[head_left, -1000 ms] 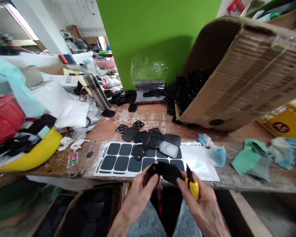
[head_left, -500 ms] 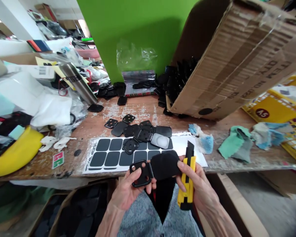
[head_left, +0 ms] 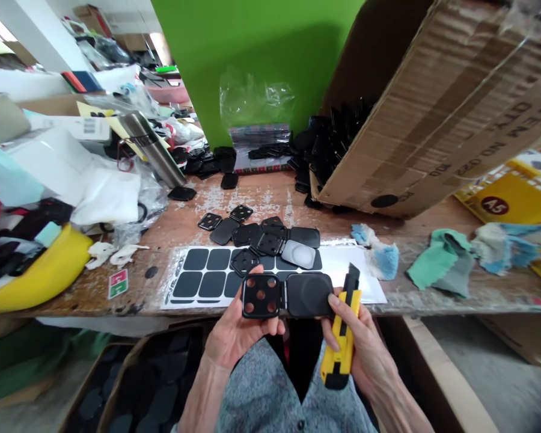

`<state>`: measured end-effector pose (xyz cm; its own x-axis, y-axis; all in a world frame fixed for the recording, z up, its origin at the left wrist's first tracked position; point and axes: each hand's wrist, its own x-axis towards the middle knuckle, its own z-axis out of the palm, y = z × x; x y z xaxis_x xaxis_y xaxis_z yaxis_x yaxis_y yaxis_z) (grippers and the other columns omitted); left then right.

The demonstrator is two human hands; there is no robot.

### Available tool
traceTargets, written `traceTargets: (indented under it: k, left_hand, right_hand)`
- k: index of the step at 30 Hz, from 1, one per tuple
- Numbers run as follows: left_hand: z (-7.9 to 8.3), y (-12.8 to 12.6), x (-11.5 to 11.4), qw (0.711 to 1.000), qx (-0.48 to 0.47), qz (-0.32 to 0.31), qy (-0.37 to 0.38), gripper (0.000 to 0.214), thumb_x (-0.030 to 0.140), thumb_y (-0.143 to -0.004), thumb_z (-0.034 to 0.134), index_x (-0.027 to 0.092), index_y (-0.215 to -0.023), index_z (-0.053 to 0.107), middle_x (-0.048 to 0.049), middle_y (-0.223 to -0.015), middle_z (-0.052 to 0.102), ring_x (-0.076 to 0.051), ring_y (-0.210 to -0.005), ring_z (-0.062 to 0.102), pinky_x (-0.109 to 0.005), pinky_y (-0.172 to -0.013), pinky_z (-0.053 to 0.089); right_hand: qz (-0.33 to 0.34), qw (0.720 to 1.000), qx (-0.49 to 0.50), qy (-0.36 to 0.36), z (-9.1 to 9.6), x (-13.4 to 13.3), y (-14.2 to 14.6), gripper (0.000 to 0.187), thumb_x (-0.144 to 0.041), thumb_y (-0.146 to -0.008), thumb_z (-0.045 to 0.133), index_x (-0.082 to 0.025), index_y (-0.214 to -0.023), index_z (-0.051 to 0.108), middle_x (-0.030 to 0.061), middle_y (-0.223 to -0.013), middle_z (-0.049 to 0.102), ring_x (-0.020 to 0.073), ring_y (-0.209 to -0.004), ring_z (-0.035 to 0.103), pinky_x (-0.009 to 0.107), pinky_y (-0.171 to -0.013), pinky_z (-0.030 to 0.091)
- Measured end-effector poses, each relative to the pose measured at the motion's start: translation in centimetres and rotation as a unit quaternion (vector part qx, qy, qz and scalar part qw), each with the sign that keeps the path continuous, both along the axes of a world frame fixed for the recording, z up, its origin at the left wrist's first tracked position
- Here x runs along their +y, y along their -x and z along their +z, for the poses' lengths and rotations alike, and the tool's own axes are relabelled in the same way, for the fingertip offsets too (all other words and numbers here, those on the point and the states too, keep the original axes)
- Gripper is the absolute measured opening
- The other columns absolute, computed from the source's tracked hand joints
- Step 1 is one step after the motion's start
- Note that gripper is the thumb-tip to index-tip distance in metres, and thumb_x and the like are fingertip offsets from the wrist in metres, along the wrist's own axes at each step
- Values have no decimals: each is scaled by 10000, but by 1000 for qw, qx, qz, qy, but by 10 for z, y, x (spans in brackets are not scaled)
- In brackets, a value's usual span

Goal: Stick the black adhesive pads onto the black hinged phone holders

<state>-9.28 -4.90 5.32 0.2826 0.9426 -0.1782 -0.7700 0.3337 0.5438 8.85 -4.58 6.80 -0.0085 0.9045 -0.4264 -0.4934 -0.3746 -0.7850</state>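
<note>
My left hand (head_left: 238, 331) holds a black hinged square piece (head_left: 286, 296) from below, opened out flat. Its left half (head_left: 260, 296) has several round holes, and its right half (head_left: 309, 294) is solid. My right hand (head_left: 358, 343) is shut around a yellow utility knife (head_left: 340, 343), with the blade (head_left: 352, 276) pointing up, and its fingers rest by the piece's right edge. Just beyond my hands lies a sheet of black rounded squares (head_left: 211, 284) on white backing, with a loose pile of black pieces (head_left: 261, 240) partly on top.
The wooden workbench (head_left: 261, 204) holds a tipped cardboard box (head_left: 415, 120) spilling black pieces, a steel thermos (head_left: 153, 149), plastic bags, and several cloth rags (head_left: 439, 261). A yellow crate (head_left: 509, 204) stands at right. Below the bench edge, a cardboard box (head_left: 157, 385) holds black pieces.
The black piece has swung from a folded, tilted pose to lying flat, with its holed half facing up. The knife stands more upright, and the view has shifted slightly.
</note>
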Motion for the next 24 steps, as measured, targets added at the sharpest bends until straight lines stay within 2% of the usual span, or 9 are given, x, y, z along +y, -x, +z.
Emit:
traceTargets:
  k: [5,9,12,14,16,18,19,21,24]
  left_hand:
    - [1,-2,7,997,-36,37,55,404,445,-864,410,370,-1261,418,-4,-951,620,-100,-512,509,-302,-548,393]
    - [6,-1,13,996,-41,45,69,390,482,-872,374,368,-1236,453,7,-927,627,-80,-495,473,-270,-521,380]
    - [14,-6,12,998,14,52,40,510,557,-817,428,338,-1277,416,-29,-1052,611,-121,-661,548,-291,-615,428]
    - [20,-12,11,992,87,88,7,515,469,-817,503,311,-1296,396,-48,-1148,575,-163,-854,566,-308,-734,439]
    - [27,-17,10,982,137,128,-10,437,336,-842,508,282,-1268,431,-47,-1167,567,-184,-983,540,-318,-824,421]
    - [34,-17,9,975,160,155,-13,348,291,-858,465,243,-1201,492,-50,-1119,593,-200,-1029,524,-329,-857,411]
    - [37,-16,9,971,173,162,-15,317,285,-858,452,223,-1161,520,-53,-1079,609,-205,-1025,527,-333,-861,410]
    - [41,-9,8,962,217,165,-22,275,271,-846,452,203,-1090,559,-49,-998,628,-208,-989,539,-328,-852,413]
    - [43,0,3,936,316,154,-19,232,267,-820,466,191,-983,612,-43,-947,633,-213,-956,541,-314,-837,410]
  right_hand:
    - [3,1000,-2,-2,3,-5,7,324,-432,-716,649,-187,-808,459,-67,-464,481,15,-306,317,163,-363,177]
    - [14,1000,-2,3,4,-8,11,290,-429,-755,617,-207,-831,447,-88,-414,419,32,-333,296,162,-383,214]
    - [13,1000,4,28,3,-10,17,298,-440,-747,624,-208,-816,449,-91,-403,398,42,-358,280,163,-392,235]
    - [22,999,6,37,1,-11,22,305,-456,-746,617,-203,-812,461,-84,-406,412,44,-365,281,162,-394,236]
    - [47,998,-18,30,-1,-11,25,320,-484,-756,589,-196,-840,478,-64,-440,469,41,-364,282,163,-393,237]
    - [73,991,-112,-5,-1,-8,24,361,-511,-757,565,-185,-900,506,-24,-536,555,50,-370,322,175,-386,257]
    - [81,979,-187,-33,-1,-6,22,385,-515,-758,558,-180,-945,521,-4,-598,590,60,-379,358,186,-386,279]
    - [99,925,-353,-105,2,0,17,393,-493,-781,533,-186,-1026,540,12,-655,619,95,-419,452,214,-419,349]
    - [146,794,-517,-283,12,9,11,286,-355,-841,461,-217,-1078,546,12,-687,639,128,-517,564,234,-518,429]
